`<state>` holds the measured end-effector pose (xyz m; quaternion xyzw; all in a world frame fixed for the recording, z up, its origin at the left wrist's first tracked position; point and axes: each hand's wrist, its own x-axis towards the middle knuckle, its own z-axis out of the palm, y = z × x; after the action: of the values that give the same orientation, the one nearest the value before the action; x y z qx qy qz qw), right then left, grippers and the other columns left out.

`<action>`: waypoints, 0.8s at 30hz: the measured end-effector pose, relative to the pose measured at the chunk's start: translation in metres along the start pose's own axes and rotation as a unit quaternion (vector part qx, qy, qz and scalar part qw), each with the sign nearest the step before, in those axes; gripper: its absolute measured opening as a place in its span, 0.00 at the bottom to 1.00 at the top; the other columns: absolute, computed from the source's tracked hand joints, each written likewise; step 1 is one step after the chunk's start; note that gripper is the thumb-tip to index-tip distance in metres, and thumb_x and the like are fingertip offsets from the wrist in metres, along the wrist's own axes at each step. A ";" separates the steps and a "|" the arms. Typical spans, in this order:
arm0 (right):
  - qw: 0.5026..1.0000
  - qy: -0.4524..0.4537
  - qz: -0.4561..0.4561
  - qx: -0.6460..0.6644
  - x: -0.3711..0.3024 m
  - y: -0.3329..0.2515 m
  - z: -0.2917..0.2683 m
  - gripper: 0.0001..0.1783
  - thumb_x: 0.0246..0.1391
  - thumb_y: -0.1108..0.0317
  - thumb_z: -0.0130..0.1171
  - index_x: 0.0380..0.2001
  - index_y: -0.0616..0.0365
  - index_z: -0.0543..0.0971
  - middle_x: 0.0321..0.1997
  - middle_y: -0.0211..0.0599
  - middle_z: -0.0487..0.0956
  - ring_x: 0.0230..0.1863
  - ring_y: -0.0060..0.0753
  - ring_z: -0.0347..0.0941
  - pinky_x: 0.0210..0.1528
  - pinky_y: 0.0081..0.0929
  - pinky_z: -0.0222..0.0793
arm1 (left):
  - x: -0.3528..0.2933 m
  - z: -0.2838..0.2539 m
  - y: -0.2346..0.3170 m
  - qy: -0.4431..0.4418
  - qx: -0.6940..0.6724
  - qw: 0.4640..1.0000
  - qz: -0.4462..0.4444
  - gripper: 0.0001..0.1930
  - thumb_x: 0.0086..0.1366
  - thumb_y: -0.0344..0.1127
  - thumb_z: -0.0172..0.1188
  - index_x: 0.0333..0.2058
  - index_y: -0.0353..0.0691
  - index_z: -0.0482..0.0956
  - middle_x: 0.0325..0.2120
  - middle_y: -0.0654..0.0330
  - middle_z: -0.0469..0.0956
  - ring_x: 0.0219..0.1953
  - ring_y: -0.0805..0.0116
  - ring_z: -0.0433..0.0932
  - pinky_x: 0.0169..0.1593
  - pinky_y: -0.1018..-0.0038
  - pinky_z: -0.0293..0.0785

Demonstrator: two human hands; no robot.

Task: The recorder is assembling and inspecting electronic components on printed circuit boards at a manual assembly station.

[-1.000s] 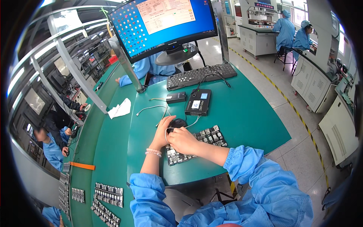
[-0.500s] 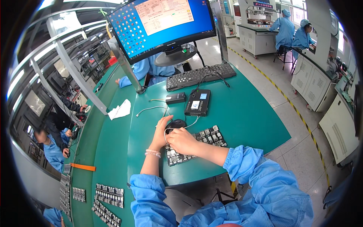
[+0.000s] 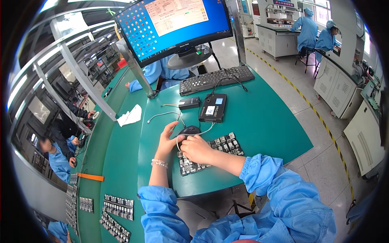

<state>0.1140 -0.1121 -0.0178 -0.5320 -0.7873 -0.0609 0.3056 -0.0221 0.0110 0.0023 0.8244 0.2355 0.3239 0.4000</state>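
My right hand [image 3: 197, 150] is closed at the left end of a panel of small circuit boards [image 3: 225, 144]. Its fingertips pinch the looped end of a thin grey cable [image 3: 207, 130] that runs from a black tester box [image 3: 212, 108] with a small lit screen. What is at the cable's tip is hidden by the fingers. Just left of it, my left hand [image 3: 165, 141] has its fingers stretched and apart, thumb close to the right fingertips and the cable. A black mouse [image 3: 189, 131] lies right behind both hands.
A keyboard [image 3: 216, 79] and a monitor [image 3: 178, 28] stand at the back. A small black box [image 3: 189, 103], loose cable [image 3: 162, 115] and white cloth [image 3: 130, 116] lie on the green table. More board panels [image 3: 118, 207] are at lower left. Co-workers sit around.
My left hand's fingers have spread and its thumb now reaches toward the right fingertips. My right hand stays at the panel's left end, nearly still. The view has shifted slightly.
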 end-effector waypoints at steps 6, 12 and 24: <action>1.000 0.008 -0.006 -0.003 0.001 -0.001 0.000 0.04 0.45 0.66 0.59 0.25 0.53 0.79 0.33 0.28 0.77 0.43 0.33 0.71 0.45 0.37 0.62 | -0.001 -0.013 -0.021 0.122 -0.217 0.967 -0.056 0.19 0.64 0.35 0.51 0.53 0.36 0.73 0.52 0.59 0.74 0.54 0.68 0.71 0.54 0.72 0.64; 1.000 0.007 -0.001 0.004 0.000 -0.002 0.000 0.04 0.46 0.67 0.58 0.25 0.53 0.79 0.33 0.29 0.77 0.43 0.34 0.72 0.45 0.36 0.62 | -0.002 -0.019 -0.032 0.239 -0.364 0.896 -0.093 0.17 0.65 0.39 0.50 0.49 0.36 0.74 0.41 0.59 0.77 0.41 0.69 0.74 0.45 0.74 0.67; 1.000 0.006 0.017 0.024 -0.001 -0.002 -0.002 0.06 0.48 0.64 0.58 0.26 0.53 0.80 0.35 0.33 0.75 0.45 0.35 0.71 0.46 0.37 0.62 | -0.006 -0.019 -0.022 0.231 -0.434 0.866 -0.095 0.21 0.68 0.51 0.45 0.27 0.39 0.75 0.08 0.71 0.53 0.12 0.78 0.51 0.18 0.78 0.46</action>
<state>0.1134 -0.1144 -0.0165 -0.5375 -0.7777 -0.0396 0.3237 -0.0433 0.0295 -0.0089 0.4430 0.2338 0.5355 0.6800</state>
